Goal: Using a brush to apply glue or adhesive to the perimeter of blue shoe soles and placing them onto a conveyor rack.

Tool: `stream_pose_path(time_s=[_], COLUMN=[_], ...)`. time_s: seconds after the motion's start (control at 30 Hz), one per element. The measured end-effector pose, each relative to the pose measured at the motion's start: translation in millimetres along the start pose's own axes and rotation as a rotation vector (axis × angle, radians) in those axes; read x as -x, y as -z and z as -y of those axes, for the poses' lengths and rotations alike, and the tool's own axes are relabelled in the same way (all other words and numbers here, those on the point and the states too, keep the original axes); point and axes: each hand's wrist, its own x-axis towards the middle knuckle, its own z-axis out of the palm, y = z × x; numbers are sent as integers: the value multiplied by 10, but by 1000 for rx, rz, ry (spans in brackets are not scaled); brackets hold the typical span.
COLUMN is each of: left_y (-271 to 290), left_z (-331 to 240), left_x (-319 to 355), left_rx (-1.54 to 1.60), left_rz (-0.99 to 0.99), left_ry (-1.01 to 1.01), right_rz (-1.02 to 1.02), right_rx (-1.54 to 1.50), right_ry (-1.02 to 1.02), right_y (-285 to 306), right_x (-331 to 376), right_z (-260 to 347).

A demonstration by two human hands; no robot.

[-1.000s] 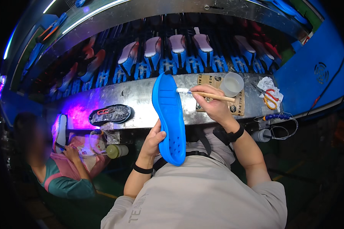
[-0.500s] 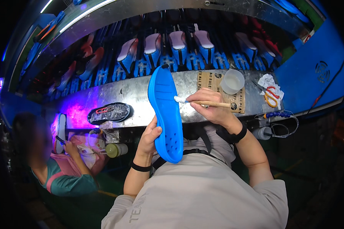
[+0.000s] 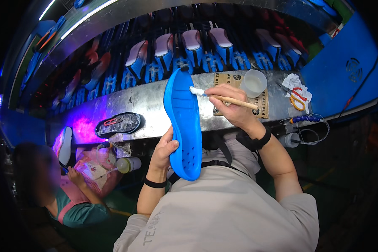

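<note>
Between the lap and the metal tabletop [image 3: 153, 97], a blue shoe sole [image 3: 185, 126] is held in the air, long axis pointing away from the body, inner side up; the grooved end is overlapped with the tabletop in view, the pitted end is kept near the waist. It is grasped by the fingers of the left hand [image 3: 163, 153] at the left sidewall of the pitted half: thumb laid over the rim, the other fingers mostly hidden underneath. A wooden-handled brush [image 3: 239, 102] is pinched by the fingers of the right hand [image 3: 234, 112], white tip set at the right rim near the grooves; contact seems likely, can't be confirmed. Handling, as judged: sole looks light, moulded foam or rubber, bendy lengthwise, walls soft, not fragile. Dry blue surface should be gripped easily; any wetted rim may be slippery and is best left untouched. Best hold: outer sidewall of the pitted half, supported from below so the far end isn't flexed under brush pressure. To the right, a translucent cup [image 3: 254, 84] is placed on brown printed board [image 3: 221, 80], with scissors [image 3: 298, 104] laid beyond.
</note>
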Motion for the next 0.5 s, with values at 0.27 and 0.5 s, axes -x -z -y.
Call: stream_pose_path(time_s=[0.27,0.5], left_y=[77,-7], left_z=[-36,-114], left_x=[-36,-61], left_rx=[-22,-67], left_rz=[-51,-54], left_ry=[-44,-66], right_rz=[291,305], right_rx=[-24,-58], right_ry=[-1,20], right_y=[65,128], right_x=[67,114], right_z=[69,220])
